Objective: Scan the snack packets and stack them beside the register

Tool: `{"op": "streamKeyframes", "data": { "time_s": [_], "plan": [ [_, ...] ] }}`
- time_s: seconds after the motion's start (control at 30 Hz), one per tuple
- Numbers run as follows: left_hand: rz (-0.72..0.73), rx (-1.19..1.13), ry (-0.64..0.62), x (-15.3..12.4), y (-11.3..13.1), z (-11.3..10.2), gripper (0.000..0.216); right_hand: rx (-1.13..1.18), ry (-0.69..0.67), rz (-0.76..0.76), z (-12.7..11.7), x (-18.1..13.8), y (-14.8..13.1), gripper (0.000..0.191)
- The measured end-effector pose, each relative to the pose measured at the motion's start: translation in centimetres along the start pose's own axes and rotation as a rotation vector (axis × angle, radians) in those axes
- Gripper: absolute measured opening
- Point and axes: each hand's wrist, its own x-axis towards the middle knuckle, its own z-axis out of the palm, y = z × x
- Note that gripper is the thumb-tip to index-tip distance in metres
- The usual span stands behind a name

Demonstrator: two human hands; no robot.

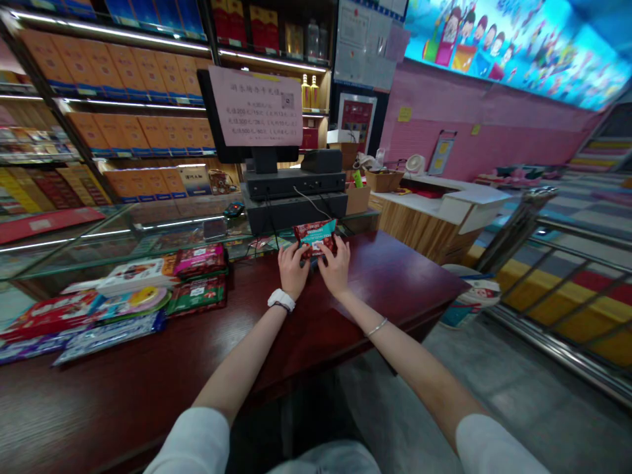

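Red-and-teal packet in hand at the table's far edge; logging outward from my lens. Silver bracelet on the right forearm, white watch on the left wrist. Dark wooden table under both. On its left, a spread of packs: blue-and-white bag in front, green packet behind, magenta packet just beyond. Left hand clamped on the red-and-teal packet's left side, right hand on its right, printed face toward me; I can't make out whether its lower edge meets the wood. Past it, a black monitor bearing a pink sheet. Farther, orange boxes line lit shelves; upper right, a bright cartoon screen above a pink wall.
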Motion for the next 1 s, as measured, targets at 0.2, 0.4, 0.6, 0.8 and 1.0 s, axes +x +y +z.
{"op": "streamKeyframes", "data": {
  "time_s": [0.2, 0.4, 0.6, 0.8, 1.0],
  "plan": [
    [-0.014, 0.134, 0.0, 0.4, -4.6, -4.8, 0.031, 0.087, -0.084, -0.036, 3.5, 1.1, -4.1, 0.04],
    [-0.047, 0.209, 0.066, 0.3, -8.7, -9.3, 0.028, 0.15, -0.09, -0.098, 7.0, 1.8, -8.9, 0.035],
    [-0.056, 0.253, 0.114, -1.4, -11.2, -11.9, 0.024, 0.202, -0.097, -0.166, 9.4, 0.8, -11.5, 0.034],
    [-0.054, 0.285, 0.042, -2.8, -11.6, -12.2, 0.027, 0.216, -0.101, -0.161, 9.7, -0.7, -11.7, 0.036],
    [-0.101, 0.32, -0.02, -2.8, -11.1, -12.2, 0.033, 0.26, -0.119, -0.136, 9.7, -1.1, -11.6, 0.045]
  ]
}}
